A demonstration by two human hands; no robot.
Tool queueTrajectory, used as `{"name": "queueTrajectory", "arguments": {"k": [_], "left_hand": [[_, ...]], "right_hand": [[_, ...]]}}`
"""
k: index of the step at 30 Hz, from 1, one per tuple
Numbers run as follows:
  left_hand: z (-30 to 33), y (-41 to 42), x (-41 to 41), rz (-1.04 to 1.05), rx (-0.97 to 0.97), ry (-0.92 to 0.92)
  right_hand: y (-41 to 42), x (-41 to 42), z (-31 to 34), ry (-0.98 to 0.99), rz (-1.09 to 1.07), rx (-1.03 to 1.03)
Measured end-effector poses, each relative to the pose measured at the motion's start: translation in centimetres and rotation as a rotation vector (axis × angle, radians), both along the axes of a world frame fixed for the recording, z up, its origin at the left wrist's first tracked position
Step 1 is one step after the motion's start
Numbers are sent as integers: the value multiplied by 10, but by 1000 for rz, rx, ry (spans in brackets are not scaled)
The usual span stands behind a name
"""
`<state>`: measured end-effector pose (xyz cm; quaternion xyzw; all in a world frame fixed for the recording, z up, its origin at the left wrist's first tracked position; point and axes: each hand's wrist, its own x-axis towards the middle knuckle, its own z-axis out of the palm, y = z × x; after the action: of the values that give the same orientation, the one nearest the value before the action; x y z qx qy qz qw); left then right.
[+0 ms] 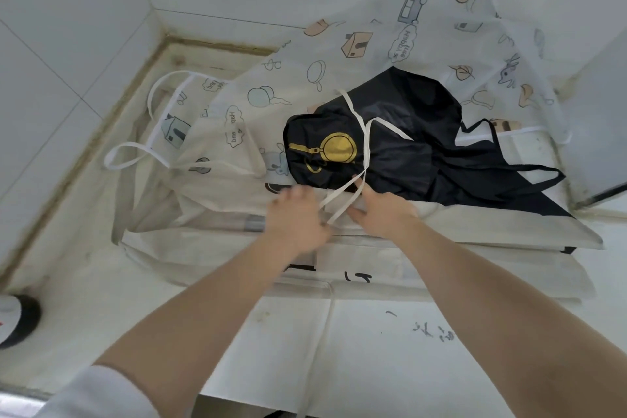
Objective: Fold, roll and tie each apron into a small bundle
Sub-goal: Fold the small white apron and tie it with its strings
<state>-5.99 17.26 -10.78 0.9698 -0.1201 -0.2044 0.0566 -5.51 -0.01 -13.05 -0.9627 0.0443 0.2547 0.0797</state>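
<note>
Both bare arms are stretched over the cream apron (390, 268) on the counter (78, 282). Its white strap (342, 195) is pinched by the right hand (381, 210); the left hand (295, 222) is blurred, fingers loosely curled, grip cannot be told. Beyond, a black apron (400, 149) is seen

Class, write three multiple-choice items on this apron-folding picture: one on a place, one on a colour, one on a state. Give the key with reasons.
1. Where does the black apron lie?
A. on the pale aprons
B. on the floor
C. over a chair

2. What colour is the round print on it?
A. red
B. yellow
C. green

3. What are the left hand and right hand doing?
A. resting in pockets
B. handling the white strap
C. holding scissors

Key: 1 A, pale printed fabric shows under and around it; 2 B, the print is yellow on black; 3 B, both hands meet at the strap's crossed ends, though the exact grip is blurred.
</note>
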Motion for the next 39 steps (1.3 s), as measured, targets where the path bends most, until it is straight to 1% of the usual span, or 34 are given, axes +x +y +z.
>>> {"name": "queueTrajectory", "arguments": {"k": [1,2,4,6,7,10,12,14,16,19,20,22,24,26,27,28,30,33,36,38,39], "left_hand": [[-3,-17,-8,-84,-85,-22],[-6,-31,-15,-126,-125,-17],[-18,-43,-23,-139,-90,23],[-27,-45,-25,-139,-46,-9],[-30,-43,-23,-139,-54,-40],[-31,-30,-9,-143,-104,-73],[-30,-23,-1,-183,-73,-83],[-30,-21,3,-214,-34,-83],[-29,-22,3,-233,-3,-71],[-25,-21,3,-260,34,-75],[-23,-21,1,-245,32,-71],[-19,-28,-4,-136,12,-66],[-13,-51,-15,-25,28,-119],[-10,-87,-36,-78,13,-254],[-11,-106,-46,-143,-41,-296],[-12,-124,-55,-213,-95,-290],[-23,-155,-64,-295,-146,-199],[-40,-177,-65,-281,-80,-110],[-53,-178,-67,-290,-18,-135],[-61,-174,-67,-332,-6,-205],[-63,-174,-66,-353,-10,-241]], "right_hand": [[-4,-1,-1,-6,-12,42],[-9,-4,-2,-20,-11,76],[-19,-13,-3,-116,50,73],[-35,-25,-7,-281,165,-14],[-45,-31,-8,-329,213,-53],[-74,-46,-10,-298,297,-68],[-91,-55,-9,-277,360,-50],[-99,-59,-9,-345,412,-65],[-110,-64,-11,-414,415,-124],[-127,-72,-13,-439,376,-165],[-132,-77,-15,-442,351,-148],[-138,-85,-17,-450,298,-124],[-139,-90,-21,-446,286,-130],[-139,-92,-26,-440,290,-128],[-140,-92,-26,-459,304,-134],[-141,-92,-26,-480,332,-139],[-147,-94,-23,-505,397,-125],[-162,-91,-19,-593,455,-143],[-176,-85,-15,-713,562,-212],[-185,-80,-7,-772,640,-281],[-192,-77,-3,-787,644,-292]]}}
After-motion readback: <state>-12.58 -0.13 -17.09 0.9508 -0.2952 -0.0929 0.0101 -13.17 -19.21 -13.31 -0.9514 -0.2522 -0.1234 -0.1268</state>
